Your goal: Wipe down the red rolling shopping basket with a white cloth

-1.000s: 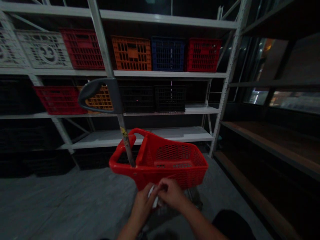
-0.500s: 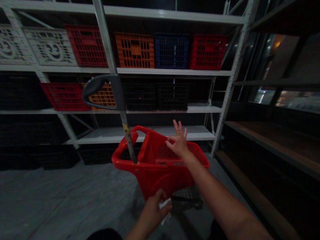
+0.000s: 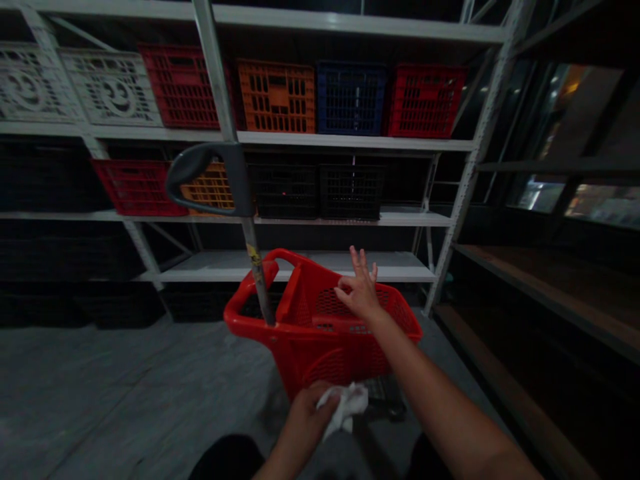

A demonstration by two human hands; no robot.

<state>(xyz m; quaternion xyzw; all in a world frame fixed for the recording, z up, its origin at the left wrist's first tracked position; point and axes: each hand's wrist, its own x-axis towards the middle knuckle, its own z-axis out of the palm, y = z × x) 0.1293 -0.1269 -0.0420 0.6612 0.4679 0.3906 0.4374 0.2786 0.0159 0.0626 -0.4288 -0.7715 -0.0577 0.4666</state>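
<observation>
A crumpled white tissue [image 3: 350, 403] is pinched between the thumb and fingers of my left hand [image 3: 310, 410], low in front of the near side of the red shopping cart [image 3: 320, 360]. My right hand [image 3: 359, 291] appears over the cart's basket. Its thumb and index finger meet in a ring, the other fingers stretch upward, and nothing shows in it. From the cart's handle end rises a metal pole [image 3: 257, 273] with a grey loop handle [image 3: 240, 179]; neither hand touches it. The pole's lower end is hidden inside the cart.
Behind the cart stands a white metal shelf rack [image 3: 350, 142]. It bears white crates [image 3: 117, 90], red crates [image 3: 425, 100], an orange crate [image 3: 277, 97], a blue crate [image 3: 351, 99] and black crates [image 3: 285, 190]. A dark shelf unit [image 3: 540, 270] stands at the right. Grey floor [image 3: 100, 387] shows at left.
The tissue in my left hand now shows more, spread out to the right of the fingers. My right hand keeps its ring shape, slightly lower and to the right. The view has shifted slightly.
</observation>
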